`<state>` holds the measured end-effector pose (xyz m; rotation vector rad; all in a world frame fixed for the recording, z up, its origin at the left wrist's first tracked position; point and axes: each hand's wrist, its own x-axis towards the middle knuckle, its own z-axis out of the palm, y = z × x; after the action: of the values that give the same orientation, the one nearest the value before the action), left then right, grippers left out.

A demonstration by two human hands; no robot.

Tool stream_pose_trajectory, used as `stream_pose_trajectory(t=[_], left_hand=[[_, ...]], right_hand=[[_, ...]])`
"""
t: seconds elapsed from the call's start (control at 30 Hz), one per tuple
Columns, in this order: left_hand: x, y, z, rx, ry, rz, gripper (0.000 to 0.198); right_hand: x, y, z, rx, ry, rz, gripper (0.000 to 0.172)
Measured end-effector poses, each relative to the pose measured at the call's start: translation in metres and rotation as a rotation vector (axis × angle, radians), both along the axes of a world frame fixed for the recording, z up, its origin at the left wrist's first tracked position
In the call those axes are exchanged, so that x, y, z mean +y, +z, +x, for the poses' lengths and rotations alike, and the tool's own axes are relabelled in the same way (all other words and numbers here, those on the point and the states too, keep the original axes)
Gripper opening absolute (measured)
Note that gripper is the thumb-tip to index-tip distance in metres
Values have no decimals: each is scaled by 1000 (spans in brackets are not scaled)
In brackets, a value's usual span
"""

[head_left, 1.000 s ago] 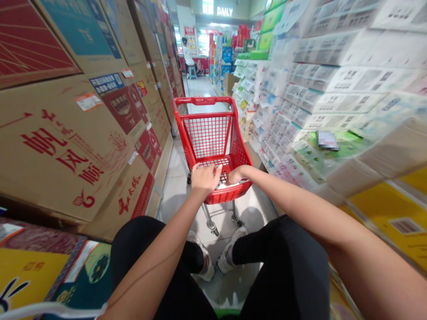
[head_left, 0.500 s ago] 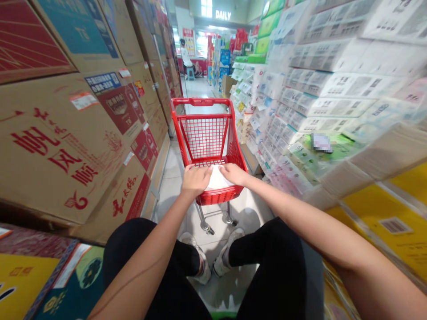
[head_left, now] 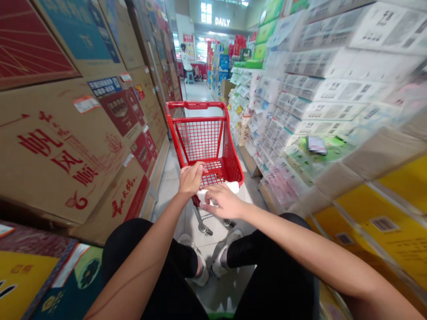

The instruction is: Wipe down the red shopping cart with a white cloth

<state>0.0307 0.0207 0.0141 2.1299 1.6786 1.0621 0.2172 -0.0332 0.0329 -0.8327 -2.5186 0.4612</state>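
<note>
The white cloth point(head_left: 233, 187) has come from inside the red shopping cart point(head_left: 232, 153) onto its near rim, moving work there, right hand point(head_left: 225, 201) half-curled in a hold on it, left hand point(head_left: 191, 179) bent at the cart's near-left corner, grip unclear

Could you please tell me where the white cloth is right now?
In the head view, just below centre, the white cloth lies under the right hand, over the near edge of the red cart.
</note>
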Motion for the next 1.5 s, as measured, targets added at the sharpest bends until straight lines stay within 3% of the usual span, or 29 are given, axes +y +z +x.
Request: stream_pose_trajectory(t=[0.1, 0.2, 0.3, 0.47, 0.6, 0.8, 0.9, 1.07, 1.2, 1.5], left_hand=[[0, 0, -1, 136, -2, -1, 54], [1, -2, -7, 261, -1, -12, 56], [1, -3, -14, 236, -27, -38, 60], [-8, -4, -13, 113, -81, -12, 59], [-16, -4, -4, 60, -33, -23, 63], [-17, -1, -6, 23, -89, -29, 65], [-17, 1, -14, 158, -154, -25, 59], [-17, 5, -20, 531, -278, -29, 47], [-20, 8, -16, 556, -300, -15, 45], [-21, 11, -23, 535, -343, 36, 35]], right_hand=[[-5, -10, -15, -112, -115, 64, 26], [7, -11, -9, -327, -220, 134, 41], [21, -9, 9, -502, -197, 192, 44], [32, -10, 27, -572, -146, 233, 46], [28, -13, 11, -592, -125, 253, 49], [15, -14, -31, -555, -121, 236, 41], [12, -14, -38, -529, -154, 215, 42], [13, -14, -20, -533, -201, 189, 57], [17, -12, -3, -561, -191, 197, 61], [35, -15, 49, -591, -196, 305, 52]])
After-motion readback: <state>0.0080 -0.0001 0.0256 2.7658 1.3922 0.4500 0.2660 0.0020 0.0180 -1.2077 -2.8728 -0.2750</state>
